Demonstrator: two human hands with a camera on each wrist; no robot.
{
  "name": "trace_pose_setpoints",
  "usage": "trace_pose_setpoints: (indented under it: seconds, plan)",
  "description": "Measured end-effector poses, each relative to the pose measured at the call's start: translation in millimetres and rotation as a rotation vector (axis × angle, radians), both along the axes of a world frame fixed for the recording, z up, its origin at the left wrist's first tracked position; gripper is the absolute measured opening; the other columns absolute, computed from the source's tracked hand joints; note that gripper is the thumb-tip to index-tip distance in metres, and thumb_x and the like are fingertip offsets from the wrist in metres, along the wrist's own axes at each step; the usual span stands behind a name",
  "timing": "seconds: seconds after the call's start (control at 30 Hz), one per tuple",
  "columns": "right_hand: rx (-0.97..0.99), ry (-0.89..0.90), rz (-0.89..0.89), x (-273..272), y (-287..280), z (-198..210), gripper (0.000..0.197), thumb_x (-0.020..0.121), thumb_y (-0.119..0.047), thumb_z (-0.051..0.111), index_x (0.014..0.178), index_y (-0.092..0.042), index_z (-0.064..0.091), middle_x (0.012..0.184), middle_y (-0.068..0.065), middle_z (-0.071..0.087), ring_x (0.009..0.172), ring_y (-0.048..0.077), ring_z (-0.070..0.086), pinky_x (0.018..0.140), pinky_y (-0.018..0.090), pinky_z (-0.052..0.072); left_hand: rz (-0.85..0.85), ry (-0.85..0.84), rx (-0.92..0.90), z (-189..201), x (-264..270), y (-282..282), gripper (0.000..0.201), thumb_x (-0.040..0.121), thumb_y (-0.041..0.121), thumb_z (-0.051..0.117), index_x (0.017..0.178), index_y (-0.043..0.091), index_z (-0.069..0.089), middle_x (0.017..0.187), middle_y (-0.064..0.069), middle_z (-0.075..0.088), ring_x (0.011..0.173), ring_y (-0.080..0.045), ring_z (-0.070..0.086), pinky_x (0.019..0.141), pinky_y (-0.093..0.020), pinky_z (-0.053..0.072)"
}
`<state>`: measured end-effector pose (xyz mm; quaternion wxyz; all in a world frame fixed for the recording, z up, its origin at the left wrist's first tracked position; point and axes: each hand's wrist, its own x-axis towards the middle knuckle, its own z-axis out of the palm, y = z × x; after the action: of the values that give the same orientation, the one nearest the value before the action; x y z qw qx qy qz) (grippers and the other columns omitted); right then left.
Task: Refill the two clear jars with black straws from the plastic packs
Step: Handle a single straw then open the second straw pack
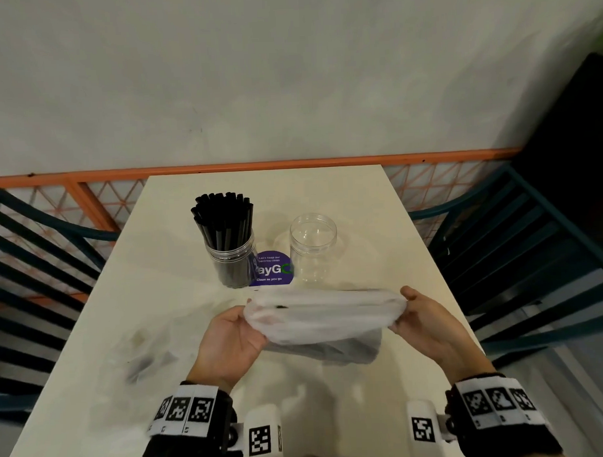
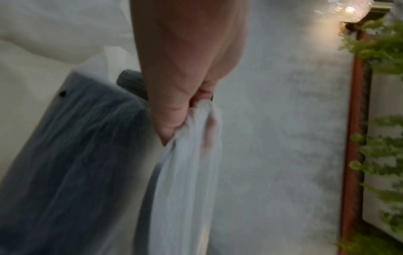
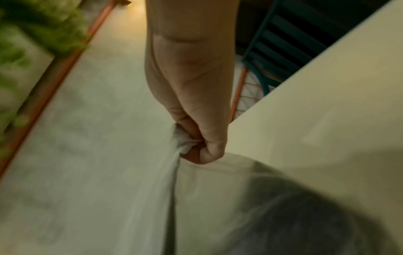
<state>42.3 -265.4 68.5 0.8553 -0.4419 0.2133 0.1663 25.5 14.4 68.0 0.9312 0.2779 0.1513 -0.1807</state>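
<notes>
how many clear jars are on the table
2. One jar, left of the purple sticker, is packed with black straws. The other jar, right of it, is empty.

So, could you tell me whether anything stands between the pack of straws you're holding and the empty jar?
Nothing visible does. The plastic pack, gripped at its ends by the left hand and right hand, is just in front of the empty jar. The full jar and purple sticker sit to the left of that path.

Left hand [image 1: 234, 336] and right hand [image 1: 424, 321] apart, fingers clenched, palms inward.
</notes>
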Motion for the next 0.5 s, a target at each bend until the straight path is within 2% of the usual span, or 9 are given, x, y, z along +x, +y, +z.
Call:
trace_pose_setpoints:
  seconds: [0.07, 0.1, 0.17, 0.23, 0.3, 0.33, 0.37, 0.43, 0.5]
  plan:
    - [0.147, 0.029, -0.028, 3.2, -6.0, -2.0, 0.041, 0.054, 0.017, 0.064, 0.067, -0.012, 0.039, 0.077, 0.017, 0.061, 0.073, 0.028, 0.062, 0.057, 0.031, 0.059, -0.085, -0.022, -0.005, -4.2, -1.3, 1.0, 0.061, 0.036, 0.003, 0.081, 0.094, -0.004, 0.064, 0.101, -0.021, 0.068, 0.093, -0.033, 0.067, 0.082, -0.046, 0.056]
    - [0.196, 0.035, -0.047, 4.4, -8.2, -3.4, 0.043, 0.046, 0.016, 0.066, 0.067, -0.012, 0.041, 0.07, 0.014, 0.062, 0.067, 0.026, 0.065, 0.058, 0.033, 0.059, -0.136, -0.038, 0.006, -3.9, -2.9, 1.3, 0.054, 0.043, 0.004, 0.077, 0.095, -0.001, 0.062, 0.104, -0.02, 0.067, 0.095, -0.033, 0.066, 0.085, -0.046, 0.053]
    - [0.272, 0.029, -0.093, 6.9, -9.4, -4.3, 0.037, 0.048, 0.016, 0.058, 0.069, -0.011, 0.043, 0.06, 0.01, 0.062, 0.063, 0.024, 0.067, 0.058, 0.035, 0.06, -0.218, -0.047, 0.098, -1.4, -5.3, 1.1, 0.052, 0.05, 0.006, 0.071, 0.099, 0.006, 0.056, 0.108, -0.017, 0.064, 0.097, -0.032, 0.064, 0.084, -0.042, 0.052]
    - [0.372, -0.025, -0.079, 6.9, -7.0, -1.9, 0.046, 0.04, 0.015, 0.065, 0.074, -0.01, 0.046, 0.069, 0.013, 0.064, 0.074, 0.028, 0.067, 0.067, 0.04, 0.06, -0.265, -0.04, 0.36, -0.7, -7.3, -1.8, 0.057, 0.055, 0.003, 0.068, 0.108, 0.007, 0.051, 0.112, -0.015, 0.062, 0.096, -0.028, 0.063, 0.075, -0.036, 0.055]
    - [0.407, -0.084, 0.055, 3.0, -2.6, 1.9, 0.049, 0.043, 0.006, 0.068, 0.088, -0.005, 0.053, 0.093, 0.02, 0.065, 0.097, 0.035, 0.063, 0.085, 0.046, 0.055, -0.258, -0.007, 0.619, -6.1, -5.1, -6.0, 0.048, 0.072, 0.0, 0.063, 0.118, 0.006, 0.05, 0.117, -0.015, 0.062, 0.098, -0.027, 0.063, 0.072, -0.032, 0.056]
    - [0.37, -0.109, 0.138, 0.4, 0.7, 4.5, 0.048, 0.051, 0.001, 0.063, 0.098, -0.002, 0.054, 0.105, 0.022, 0.062, 0.108, 0.037, 0.057, 0.091, 0.048, 0.051, -0.245, 0.025, 0.717, -9.0, -3.5, -8.3, 0.042, 0.079, 0.002, 0.06, 0.119, 0.007, 0.051, 0.117, -0.015, 0.063, 0.099, -0.027, 0.063, 0.073, -0.033, 0.055]
    - [0.279, -0.12, 0.204, -1.7, 4.5, 5.9, 0.046, 0.057, -0.002, 0.058, 0.103, -0.001, 0.054, 0.109, 0.022, 0.06, 0.109, 0.037, 0.056, 0.09, 0.047, 0.051, -0.236, 0.056, 0.787, -10.7, -1.1, -10.9, 0.039, 0.081, 0.007, 0.059, 0.119, 0.008, 0.052, 0.115, -0.014, 0.064, 0.1, -0.028, 0.063, 0.075, -0.036, 0.054]
    - [-0.065, -0.132, 0.277, -4.1, 12.6, 2.5, 0.036, 0.061, -0.002, 0.06, 0.095, -0.007, 0.05, 0.099, 0.018, 0.06, 0.092, 0.031, 0.061, 0.072, 0.038, 0.053, -0.241, 0.098, 0.873, -11.6, 2.7, -14.7, 0.039, 0.082, 0.02, 0.061, 0.119, 0.011, 0.053, 0.113, -0.012, 0.065, 0.102, -0.029, 0.062, 0.081, -0.04, 0.053]
    - [-0.469, -0.135, 0.29, -6.3, 20.0, -0.6, 0.022, 0.081, -0.006, 0.06, 0.093, -0.011, 0.043, 0.096, 0.014, 0.056, 0.083, 0.026, 0.058, 0.066, 0.034, 0.049, -0.272, 0.106, 0.928, -9.1, 5.2, -18.0, 0.04, 0.082, 0.03, 0.06, 0.117, 0.013, 0.051, 0.112, -0.01, 0.064, 0.102, -0.028, 0.062, 0.087, -0.043, 0.052]
